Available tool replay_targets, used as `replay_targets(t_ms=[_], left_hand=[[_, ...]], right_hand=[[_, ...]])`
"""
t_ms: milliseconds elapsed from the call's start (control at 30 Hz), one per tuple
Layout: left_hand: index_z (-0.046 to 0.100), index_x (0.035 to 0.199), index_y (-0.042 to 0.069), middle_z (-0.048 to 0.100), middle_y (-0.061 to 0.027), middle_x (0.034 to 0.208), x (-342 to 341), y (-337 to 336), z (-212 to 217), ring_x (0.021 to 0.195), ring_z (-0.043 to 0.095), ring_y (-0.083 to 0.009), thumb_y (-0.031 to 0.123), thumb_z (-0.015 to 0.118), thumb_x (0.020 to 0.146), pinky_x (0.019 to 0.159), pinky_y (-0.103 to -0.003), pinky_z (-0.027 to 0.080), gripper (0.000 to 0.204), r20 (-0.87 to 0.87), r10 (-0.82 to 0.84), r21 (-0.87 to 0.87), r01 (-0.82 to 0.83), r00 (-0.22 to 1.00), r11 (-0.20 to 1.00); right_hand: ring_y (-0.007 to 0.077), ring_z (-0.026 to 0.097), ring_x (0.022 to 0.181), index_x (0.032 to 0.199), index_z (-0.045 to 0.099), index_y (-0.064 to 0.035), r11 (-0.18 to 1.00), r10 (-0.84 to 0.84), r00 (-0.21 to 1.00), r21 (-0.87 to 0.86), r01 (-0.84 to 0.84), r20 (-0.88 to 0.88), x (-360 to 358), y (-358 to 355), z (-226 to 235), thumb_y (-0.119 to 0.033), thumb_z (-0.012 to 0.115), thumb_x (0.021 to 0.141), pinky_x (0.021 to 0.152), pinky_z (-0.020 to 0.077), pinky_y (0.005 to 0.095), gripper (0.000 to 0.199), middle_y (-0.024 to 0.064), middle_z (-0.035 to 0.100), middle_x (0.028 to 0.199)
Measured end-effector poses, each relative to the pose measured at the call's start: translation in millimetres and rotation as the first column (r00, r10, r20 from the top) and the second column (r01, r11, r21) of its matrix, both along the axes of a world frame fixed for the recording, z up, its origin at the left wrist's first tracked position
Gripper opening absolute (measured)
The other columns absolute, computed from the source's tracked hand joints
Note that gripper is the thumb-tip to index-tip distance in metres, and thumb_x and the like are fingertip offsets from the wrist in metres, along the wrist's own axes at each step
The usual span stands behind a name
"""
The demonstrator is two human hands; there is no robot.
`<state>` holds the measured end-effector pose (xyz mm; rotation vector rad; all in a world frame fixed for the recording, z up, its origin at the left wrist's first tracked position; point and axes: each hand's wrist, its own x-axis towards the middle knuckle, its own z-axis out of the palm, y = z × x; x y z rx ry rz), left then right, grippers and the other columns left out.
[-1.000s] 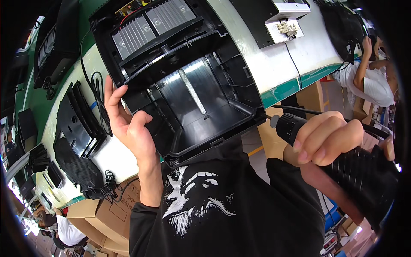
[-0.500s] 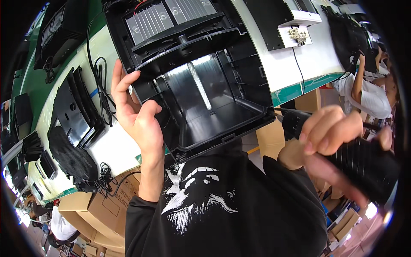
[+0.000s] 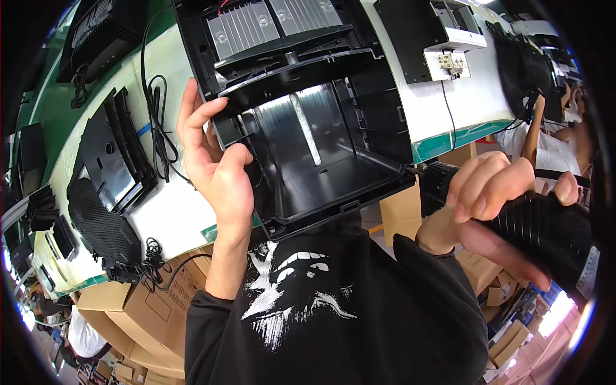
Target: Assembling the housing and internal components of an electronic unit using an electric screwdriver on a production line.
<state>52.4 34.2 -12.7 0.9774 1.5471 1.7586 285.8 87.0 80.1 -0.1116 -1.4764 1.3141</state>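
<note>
A black plastic housing (image 3: 333, 186), open toward me with a deep cavity and silver finned metal blocks (image 3: 247, 31) at its far end, is in front of my chest. My left hand (image 3: 221, 173) holds its left wall, the thumb bent at the inner edge and the fingers stretched upward along the side. In my right hand (image 3: 491, 186) is a black electric screwdriver (image 3: 542, 228), fingers wrapped round its body. The tool lies nearly sideways, its tip touching or very near the housing's near right corner; the exact contact is too small to tell.
Left on the white bench (image 3: 170, 218) lie black panels (image 3: 112, 154), a mesh part (image 3: 106, 221) and coiled cables (image 3: 157, 125). A white-and-black unit with a connector (image 3: 449, 63) stands at the right. Cardboard boxes (image 3: 147, 314) are below the bench; a co-worker's arm (image 3: 532, 131) shows far right.
The view has shifted slightly, so the housing appears lower and further right. My right hand with the electric screwdriver has steadied, its tip at the housing's right corner. My left hand keeps its hold.
</note>
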Motion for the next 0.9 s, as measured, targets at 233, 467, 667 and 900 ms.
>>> replay_targets(t_ms=[233, 467, 667, 900], left_hand=[[0.055, 0.106, 0.002, 0.032, -0.0137, 0.144, -1, -1, -2, 0.136, 0.026, -0.0261, -0.015, 0.039, 0.050, 0.106, -0.029, 0.027, 0.061, 0.007, 0.003, 0.002, -0.003, 1.000, 1.000], [0.055, 0.103, 0.004, 0.032, -0.0125, 0.143, -5, -2, -1, 0.135, 0.027, -0.0258, -0.015, 0.039, 0.051, 0.105, -0.031, 0.028, 0.057, 0.030, 0.015, -0.005, -0.015, 0.999, 1.000], [0.054, 0.102, 0.005, 0.031, -0.0127, 0.143, -1, -1, 1, 0.136, 0.025, -0.0267, -0.014, 0.039, 0.053, 0.108, -0.034, 0.025, 0.055, -0.023, -0.002, -0.021, 0.001, 1.000, 1.000], [0.053, 0.103, 0.004, 0.033, -0.0156, 0.143, 0, -1, -3, 0.137, 0.024, -0.0280, -0.013, 0.039, 0.048, 0.111, -0.035, 0.016, 0.059, -0.055, 0.021, -0.011, -0.022, 0.998, 1.000]], right_hand=[[0.0174, 0.051, 0.047, 0.126, 0.029, -0.0103, 0.986, -0.120, 0.993, 0.120, 0.118, 0.010, -6, -6, 4, -0.069, 0.058, 0.071, 0.039, 0.0434, 0.0258, 0.086, 0.0093, 0.051, 0.070], [0.0080, 0.050, 0.045, 0.091, 0.053, -0.0068, 0.968, -0.112, 0.983, 0.208, 0.141, -0.148, 103, -6, 74, -0.057, 0.064, 0.076, 0.044, 0.0476, 0.0180, 0.054, -0.0025, 0.051, 0.063], [0.0169, 0.040, 0.047, 0.060, 0.043, -0.0079, 0.578, -0.737, 0.616, 0.212, 0.788, -0.278, 164, 56, 68, -0.090, 0.038, 0.059, 0.048, 0.0347, 0.0299, 0.082, 0.0039, 0.043, 0.057], [0.0237, 0.048, 0.047, 0.068, 0.052, -0.0014, 0.549, -0.830, 0.558, 0.224, 0.806, 0.027, 138, 103, 13, -0.092, 0.012, 0.062, 0.058, 0.0452, 0.0353, 0.100, 0.0138, 0.049, 0.054]])
